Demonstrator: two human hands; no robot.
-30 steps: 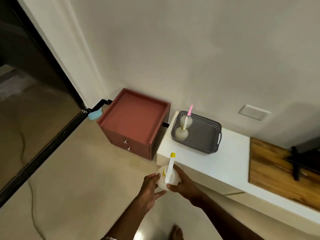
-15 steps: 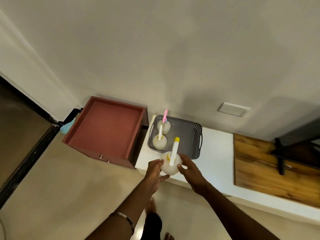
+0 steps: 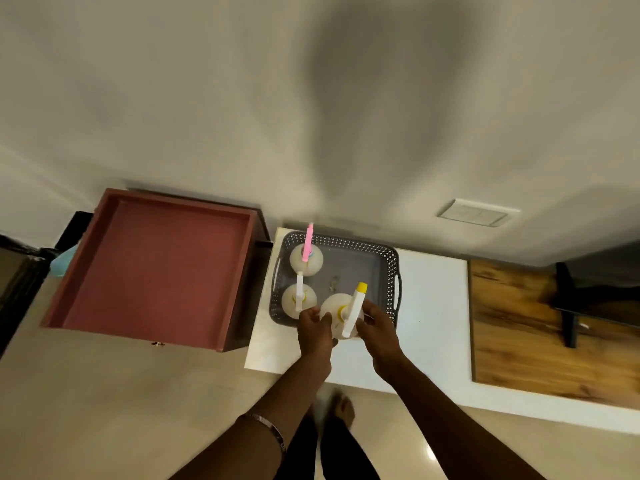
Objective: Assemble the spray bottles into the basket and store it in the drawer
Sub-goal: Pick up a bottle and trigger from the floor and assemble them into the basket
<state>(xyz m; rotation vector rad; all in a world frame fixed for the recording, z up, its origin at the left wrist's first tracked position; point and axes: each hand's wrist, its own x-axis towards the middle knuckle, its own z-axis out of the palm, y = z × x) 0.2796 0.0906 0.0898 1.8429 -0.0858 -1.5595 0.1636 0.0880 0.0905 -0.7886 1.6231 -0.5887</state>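
Fingers of both the left hand (image 3: 314, 330) and right hand (image 3: 378, 328) curl around a yellow-tipped spray bottle (image 3: 338, 313) at the near edge of the grey basket (image 3: 392, 268). Inside stand 2 bottles: pink-tipped (image 3: 307, 258), white-tipped (image 3: 298, 298). Beside it sits the red drawer unit (image 3: 156, 268).

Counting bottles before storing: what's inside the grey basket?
Inside the grey basket: a pink-nozzle bottle, a white-nozzle bottle. Both hands hold a yellow-tipped bottle at its front edge; the floor beneath is hidden.

Single head view, steep downward, facing wall; hands (image 3: 346, 327) near centre; edges somewhat blurred.
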